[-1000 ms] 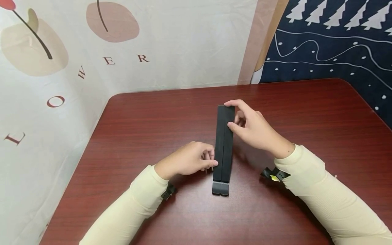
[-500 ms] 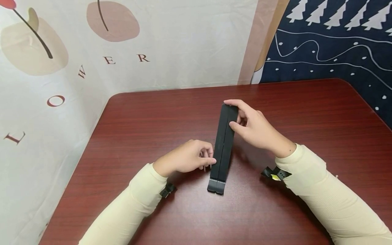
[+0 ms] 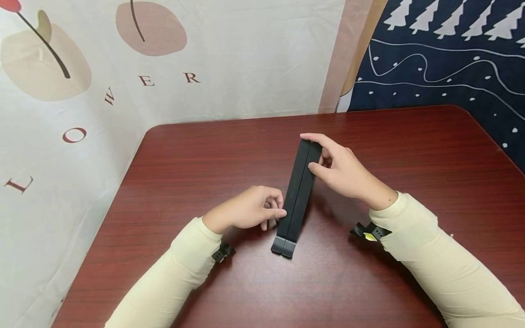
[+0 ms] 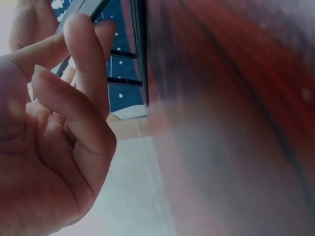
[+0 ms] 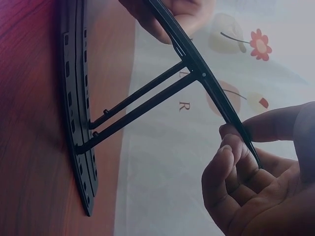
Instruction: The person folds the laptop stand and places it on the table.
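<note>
In the head view, the stand (image 3: pixel 299 191) on the table (image 3: pixel 197 159) has swung its near end leftward, apparently being turned, the left hand (image 3: pixel 254 207) pinching it; left-wrist view, fingers (image 4: pixel 74 101) curled; right-wrist view, the half-curled right hand (image 5: pixel 261 194) pinching its raised panel (image 5: pixel 216 98).

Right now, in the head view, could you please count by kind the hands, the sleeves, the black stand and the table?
Hands: 2 (left hand, right hand)
Sleeves: 2 (left sleeve, right sleeve)
Black stand: 1
Table: 1
Total: 6
</note>
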`<state>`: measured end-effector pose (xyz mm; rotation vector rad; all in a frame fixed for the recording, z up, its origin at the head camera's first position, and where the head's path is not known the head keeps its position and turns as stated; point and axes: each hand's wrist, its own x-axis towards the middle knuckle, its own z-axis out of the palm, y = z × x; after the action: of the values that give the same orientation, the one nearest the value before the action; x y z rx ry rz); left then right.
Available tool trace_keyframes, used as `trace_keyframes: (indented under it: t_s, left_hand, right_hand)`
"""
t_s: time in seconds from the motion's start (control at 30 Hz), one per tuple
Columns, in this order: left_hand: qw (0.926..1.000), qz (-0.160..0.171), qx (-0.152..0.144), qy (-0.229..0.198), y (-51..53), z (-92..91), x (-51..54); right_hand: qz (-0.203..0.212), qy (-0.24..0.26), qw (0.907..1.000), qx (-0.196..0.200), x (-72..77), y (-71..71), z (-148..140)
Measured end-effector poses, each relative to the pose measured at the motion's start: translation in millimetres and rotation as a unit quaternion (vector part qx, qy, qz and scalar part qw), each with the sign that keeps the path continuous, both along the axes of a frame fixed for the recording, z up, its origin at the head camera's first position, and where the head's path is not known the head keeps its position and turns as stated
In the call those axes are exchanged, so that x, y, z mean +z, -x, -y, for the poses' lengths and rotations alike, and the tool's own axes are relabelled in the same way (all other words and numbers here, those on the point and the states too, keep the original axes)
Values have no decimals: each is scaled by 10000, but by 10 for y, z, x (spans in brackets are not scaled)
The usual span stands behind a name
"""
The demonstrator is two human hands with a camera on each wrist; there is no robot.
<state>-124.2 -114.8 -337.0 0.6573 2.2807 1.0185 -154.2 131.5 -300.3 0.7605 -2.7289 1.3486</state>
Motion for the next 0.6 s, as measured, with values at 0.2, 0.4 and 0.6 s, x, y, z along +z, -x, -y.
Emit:
trace_keyframes:
  t_s: [0.2, 0.4, 0.6]
  left_hand:
    - [9997, 206, -2, -135, 24, 22, 2]
    - [9994, 289, -15, -179, 30, 25, 11]
    - [9991, 362, 24, -215, 42, 27, -7]
  right_hand:
    - [134, 72, 9999, -45, 14, -5, -5]
    - [154, 116, 9998, -88, 6, 9, -21]
    - [22, 46, 9998, -181, 2, 18, -34]
